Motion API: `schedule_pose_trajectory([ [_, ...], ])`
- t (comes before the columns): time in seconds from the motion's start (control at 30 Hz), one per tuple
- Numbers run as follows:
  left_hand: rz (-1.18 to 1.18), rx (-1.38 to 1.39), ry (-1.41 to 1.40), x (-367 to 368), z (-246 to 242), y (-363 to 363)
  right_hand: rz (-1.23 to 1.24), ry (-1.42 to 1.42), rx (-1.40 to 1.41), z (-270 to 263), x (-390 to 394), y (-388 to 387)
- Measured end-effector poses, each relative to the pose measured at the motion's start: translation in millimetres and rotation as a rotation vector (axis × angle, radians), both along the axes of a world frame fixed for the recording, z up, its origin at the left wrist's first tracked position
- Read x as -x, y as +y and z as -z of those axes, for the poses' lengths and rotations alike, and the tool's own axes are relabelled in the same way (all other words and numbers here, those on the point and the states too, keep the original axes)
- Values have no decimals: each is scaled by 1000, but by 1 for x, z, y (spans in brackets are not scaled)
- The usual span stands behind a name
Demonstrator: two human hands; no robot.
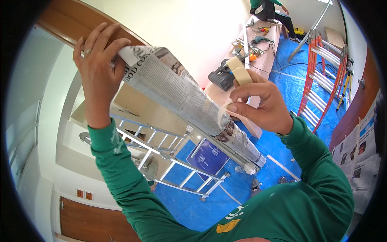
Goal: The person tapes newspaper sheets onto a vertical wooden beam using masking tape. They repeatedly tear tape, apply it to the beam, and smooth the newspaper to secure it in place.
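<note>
Sheets of newspaper (169,81) cover a tall, narrow post or door jamb that runs down to the floor. My left hand (101,57) grips the upper edge of the paper, its fingers reaching over the brown wooden frame (75,22). In my right hand (263,104) is a roll of masking tape (240,71). A loose strip of tape (223,115) hangs from my right thumb and fingertip down to the newspaper; whether its lower end sticks there, I cannot tell. Further down, more paper wraps the post.
Blue sheeting (193,208) covers the floor. An aluminium ladder (181,165) stands left of the post, an orange stepladder (323,78) at right. Behind, a long bench (266,65) carries a power drill (261,40) and a black case (222,75). A person (267,10) sits at its far end.
</note>
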State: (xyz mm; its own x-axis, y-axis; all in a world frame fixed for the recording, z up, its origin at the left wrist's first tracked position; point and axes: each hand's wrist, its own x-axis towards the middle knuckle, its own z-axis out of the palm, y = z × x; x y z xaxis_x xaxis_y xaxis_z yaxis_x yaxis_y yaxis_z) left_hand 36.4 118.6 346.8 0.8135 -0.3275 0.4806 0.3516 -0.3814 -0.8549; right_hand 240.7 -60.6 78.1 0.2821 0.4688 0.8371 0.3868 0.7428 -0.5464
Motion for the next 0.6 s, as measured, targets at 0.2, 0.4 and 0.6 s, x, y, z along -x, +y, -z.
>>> schedule_pose_trajectory([
  [0.2,-84,144,70,-37,-24,13,-33,57,83,-8,-3,30],
  [0.4,-115,143,-12,-45,-24,19,-100,230,28,-32,-5,81],
  [0.6,-195,189,-7,-56,-36,14,-165,338,74,-92,-4,119],
])
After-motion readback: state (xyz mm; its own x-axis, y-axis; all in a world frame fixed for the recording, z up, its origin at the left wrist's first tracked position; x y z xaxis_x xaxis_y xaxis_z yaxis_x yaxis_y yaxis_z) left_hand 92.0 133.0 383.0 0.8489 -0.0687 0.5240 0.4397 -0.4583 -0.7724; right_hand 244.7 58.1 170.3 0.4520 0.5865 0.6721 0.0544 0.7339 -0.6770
